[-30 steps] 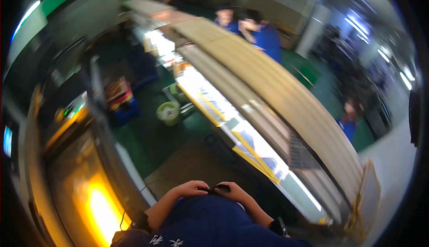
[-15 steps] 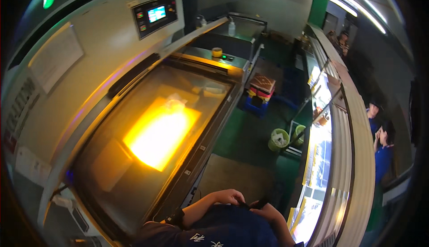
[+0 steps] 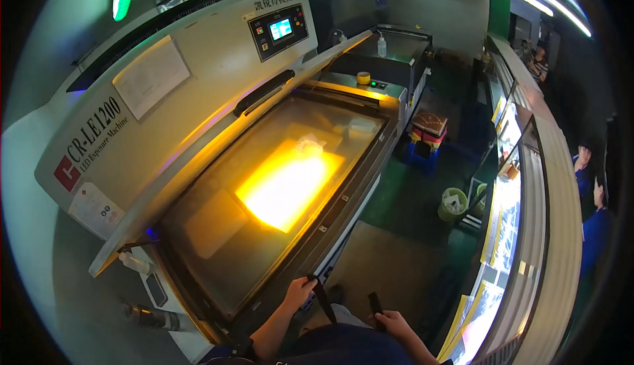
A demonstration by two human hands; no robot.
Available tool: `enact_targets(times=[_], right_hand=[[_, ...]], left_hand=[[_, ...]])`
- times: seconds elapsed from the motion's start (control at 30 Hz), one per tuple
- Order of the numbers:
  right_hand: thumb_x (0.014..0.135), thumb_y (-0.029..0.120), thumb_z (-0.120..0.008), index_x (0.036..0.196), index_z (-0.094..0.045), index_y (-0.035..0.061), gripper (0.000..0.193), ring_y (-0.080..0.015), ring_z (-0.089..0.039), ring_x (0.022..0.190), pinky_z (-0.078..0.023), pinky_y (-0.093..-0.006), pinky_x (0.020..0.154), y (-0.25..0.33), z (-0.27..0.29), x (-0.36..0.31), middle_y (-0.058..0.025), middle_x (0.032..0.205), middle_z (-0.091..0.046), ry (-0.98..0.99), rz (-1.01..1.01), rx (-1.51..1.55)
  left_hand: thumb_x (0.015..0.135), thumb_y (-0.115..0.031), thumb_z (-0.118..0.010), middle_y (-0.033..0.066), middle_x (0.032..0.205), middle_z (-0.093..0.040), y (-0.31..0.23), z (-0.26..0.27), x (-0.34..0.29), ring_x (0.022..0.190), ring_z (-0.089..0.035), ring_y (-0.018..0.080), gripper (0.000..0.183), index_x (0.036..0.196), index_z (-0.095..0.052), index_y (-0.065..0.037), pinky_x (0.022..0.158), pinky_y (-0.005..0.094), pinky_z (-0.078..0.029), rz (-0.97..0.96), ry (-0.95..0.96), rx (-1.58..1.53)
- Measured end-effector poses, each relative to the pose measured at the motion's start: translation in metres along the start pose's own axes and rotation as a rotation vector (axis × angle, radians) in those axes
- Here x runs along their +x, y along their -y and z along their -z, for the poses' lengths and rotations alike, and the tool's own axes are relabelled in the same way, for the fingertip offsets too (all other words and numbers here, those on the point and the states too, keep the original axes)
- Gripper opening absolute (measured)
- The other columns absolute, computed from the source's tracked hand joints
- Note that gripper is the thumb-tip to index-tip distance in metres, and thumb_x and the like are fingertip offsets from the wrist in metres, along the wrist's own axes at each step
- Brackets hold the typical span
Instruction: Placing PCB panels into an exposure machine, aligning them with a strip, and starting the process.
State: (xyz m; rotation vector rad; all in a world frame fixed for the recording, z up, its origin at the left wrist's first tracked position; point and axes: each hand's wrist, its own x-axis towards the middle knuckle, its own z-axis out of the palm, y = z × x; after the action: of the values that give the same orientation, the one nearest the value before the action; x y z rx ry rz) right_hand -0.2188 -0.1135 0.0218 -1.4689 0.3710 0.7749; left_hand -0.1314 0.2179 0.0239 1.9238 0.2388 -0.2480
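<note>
Low in the view, in front of my dark blue shirt, my left hand is closed around a dark strap, whose length hangs back toward my waist. To the right, my right hand grips another black strap end, which sticks up past my fingers. A gap lies between the two hands, with part of my legs showing in it. My left hand is close to the front edge of a large exposure machine. What the straps are fixed to is hidden by my body.
The machine's glass bed glows yellow on the left, below a raised lid with a control panel. On the right runs a lit table with film sheets. A stool and a green bin stand between; people are beyond the partition.
My hands were close together at my waist; now they are apart, each with a strap. The view has shifted left, showing more of the machine's near left end.
</note>
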Motion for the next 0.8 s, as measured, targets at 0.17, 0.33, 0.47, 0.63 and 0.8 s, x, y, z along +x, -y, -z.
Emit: enact_targets(times=[0.17, 0.33, 0.47, 0.63, 0.8], right_hand=[[0.099, 0.025, -0.057, 0.101, -0.074, 0.0001, 0.031, -0.0113, -0.057, 0.071, -0.046, -0.0291, 0.068, 0.009, -0.015, -0.001, -0.0024, 0.080, -0.066, -0.048, 0.008, 0.005], [0.097, 0.020, -0.056, 0.118, -0.062, 0.0009, 0.029, -0.0156, -0.060, 0.094, -0.049, -0.0315, 0.083, 0.024, -0.055, 0.007, -0.0067, 0.105, -0.065, 0.006, 0.310, -0.028], [0.091, 0.010, -0.057, 0.131, -0.054, 0.0020, 0.041, -0.0304, -0.047, 0.128, -0.038, -0.0415, 0.107, 0.043, -0.078, 0.008, -0.0178, 0.134, -0.054, 0.155, 0.692, -0.412], [0.086, 0.010, -0.064, 0.119, -0.063, 0.0046, 0.033, -0.0183, -0.061, 0.100, -0.047, -0.0298, 0.090, 0.053, -0.079, -0.021, -0.0102, 0.108, -0.067, 0.415, 0.298, 0.362], [0.089, 0.027, -0.067, 0.113, -0.063, 0.0051, 0.033, -0.0156, -0.056, 0.084, -0.046, -0.0296, 0.078, 0.048, -0.095, -0.002, -0.0086, 0.098, -0.064, 0.229, 0.384, 0.626]], left_hand=[[0.092, -0.030, -0.066, 0.0136, 0.071, -0.062, -0.046, -0.022, 0.005, 0.067, -0.058, 0.0169, 0.032, 0.094, -0.068, 0.001, 0.063, 0.0353, -0.046, -0.099, 0.059, -0.038], [0.088, -0.030, -0.067, 0.0187, 0.086, -0.065, -0.131, -0.090, -0.017, 0.080, -0.064, 0.0337, 0.030, 0.092, -0.067, 0.000, 0.072, 0.0402, -0.049, -0.638, 0.606, 0.158], [0.085, -0.028, -0.068, 0.0173, 0.090, -0.066, -0.157, -0.087, -0.019, 0.086, -0.063, 0.0381, 0.027, 0.094, -0.068, -0.003, 0.076, 0.0427, -0.050, -0.916, 0.763, 0.210], [0.091, -0.027, -0.066, 0.0128, 0.095, -0.069, -0.127, -0.035, 0.010, 0.089, -0.066, 0.0303, 0.027, 0.103, -0.069, -0.003, 0.079, 0.0384, -0.052, -0.671, 0.646, 0.279], [0.097, -0.029, -0.061, 0.0106, 0.104, -0.069, -0.066, -0.011, 0.020, 0.099, -0.065, 0.0201, 0.033, 0.121, -0.062, -0.006, 0.089, 0.0349, -0.050, -0.292, 0.766, -0.151]])
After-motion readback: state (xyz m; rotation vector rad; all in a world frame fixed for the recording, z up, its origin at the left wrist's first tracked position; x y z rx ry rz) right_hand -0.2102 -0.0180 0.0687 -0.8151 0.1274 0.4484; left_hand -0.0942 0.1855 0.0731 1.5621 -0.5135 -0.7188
